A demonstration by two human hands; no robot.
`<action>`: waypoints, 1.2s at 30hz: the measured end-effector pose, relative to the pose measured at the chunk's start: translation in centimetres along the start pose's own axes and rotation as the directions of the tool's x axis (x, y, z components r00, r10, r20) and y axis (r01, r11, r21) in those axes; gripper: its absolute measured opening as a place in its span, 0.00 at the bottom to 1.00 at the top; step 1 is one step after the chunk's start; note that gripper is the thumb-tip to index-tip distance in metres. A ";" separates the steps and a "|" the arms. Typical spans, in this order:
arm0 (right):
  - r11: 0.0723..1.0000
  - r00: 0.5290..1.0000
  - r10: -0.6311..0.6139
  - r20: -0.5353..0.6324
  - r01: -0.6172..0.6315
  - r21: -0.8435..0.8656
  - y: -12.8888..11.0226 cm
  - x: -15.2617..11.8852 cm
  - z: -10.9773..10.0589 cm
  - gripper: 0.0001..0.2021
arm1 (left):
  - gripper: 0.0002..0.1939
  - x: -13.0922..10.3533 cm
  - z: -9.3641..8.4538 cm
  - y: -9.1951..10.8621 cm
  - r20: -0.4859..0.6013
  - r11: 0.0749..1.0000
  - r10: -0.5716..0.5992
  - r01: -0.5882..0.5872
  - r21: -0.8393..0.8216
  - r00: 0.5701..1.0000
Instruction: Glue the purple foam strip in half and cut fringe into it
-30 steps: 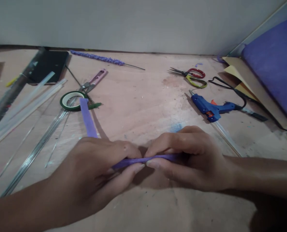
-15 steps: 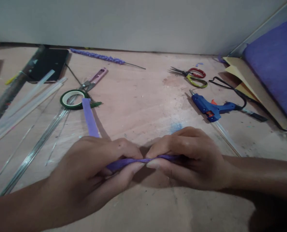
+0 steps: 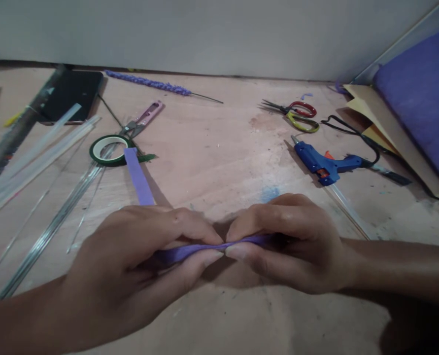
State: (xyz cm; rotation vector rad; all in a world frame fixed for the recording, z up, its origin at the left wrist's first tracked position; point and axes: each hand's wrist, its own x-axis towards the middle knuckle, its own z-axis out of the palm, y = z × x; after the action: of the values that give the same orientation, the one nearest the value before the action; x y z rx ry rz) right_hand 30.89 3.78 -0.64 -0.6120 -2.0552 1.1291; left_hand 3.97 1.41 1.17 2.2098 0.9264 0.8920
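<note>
A purple strip [image 3: 180, 253], paper or thin fabric by its look, runs between my two hands at the front of the table. My left hand [image 3: 145, 256] pinches it between thumb and fingers, and my right hand [image 3: 287, 244] pinches it just to the right, so the fingertips nearly meet. Between them the strip is narrow and bunched. A flat purple length [image 3: 140, 177] sticks out beyond my left hand toward a roll of green tape [image 3: 92, 150]; whether it joins the pinched part is hidden by the hand.
Left are metal wires [image 3: 52, 231], clear glue sticks [image 3: 38, 162], pink-handled cutters [image 3: 143, 118] and a black phone [image 3: 73, 96]. A purple fringed stem [image 3: 149, 84] lies at the back. Right are scissors [image 3: 296, 111], a blue glue gun [image 3: 322, 160] and a stack of purple sheets [image 3: 422, 93].
Both hands keep their pinch on the purple strip in nearly the same place. The view has shifted slightly; nothing was let go or picked up.
</note>
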 end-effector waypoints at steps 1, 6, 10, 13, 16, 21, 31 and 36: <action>1.000 1.000 0.000 0.005 0.000 -0.001 0.0 0.0 0.0 0.05 | 0.05 0.0 0.0 0.1 -0.002 1.000 -0.010 0.010 -0.003 1.000; 0.999 0.999 -0.044 0.004 0.044 -0.009 0.0 0.0 0.0 0.05 | 0.08 -0.1 0.0 0.7 0.003 0.996 -0.091 0.091 -0.006 0.996; 0.996 0.997 -0.083 -0.001 0.083 -0.016 0.0 0.2 0.2 0.05 | 0.07 0.2 0.2 0.6 -0.019 1.000 -0.024 0.024 -0.001 1.000; 0.995 0.995 -0.100 -0.021 0.099 -0.028 0.0 0.2 0.2 0.05 | 0.08 0.4 0.2 0.6 -0.015 0.996 -0.085 0.085 0.002 0.996; 0.992 0.994 -0.102 -0.042 0.099 -0.079 0.1 0.2 -0.1 0.04 | 0.07 0.4 0.0 0.5 0.021 0.991 -0.129 0.129 -0.037 0.991; 0.906 0.968 -0.251 -0.014 0.230 -0.355 0.4 0.8 -0.6 0.03 | 0.10 0.1 0.2 -0.2 0.068 0.991 -0.101 0.106 -0.085 0.993; 0.856 0.950 -0.312 0.031 0.295 -0.426 0.3 0.6 -0.2 0.04 | 0.11 0.0 0.5 -0.4 0.085 0.997 -0.048 0.044 0.056 0.995; 0.880 0.958 -0.286 0.019 0.271 -0.389 0.5 0.7 -0.5 0.03 | 0.11 -0.4 0.8 -0.8 0.054 0.998 -0.048 0.045 0.042 0.997</action>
State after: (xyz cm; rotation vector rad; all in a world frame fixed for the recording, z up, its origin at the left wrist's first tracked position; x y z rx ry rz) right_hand 30.90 4.75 -0.59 -0.4953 -2.2633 0.5396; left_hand 4.06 1.38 -0.02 2.2267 0.9740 0.7930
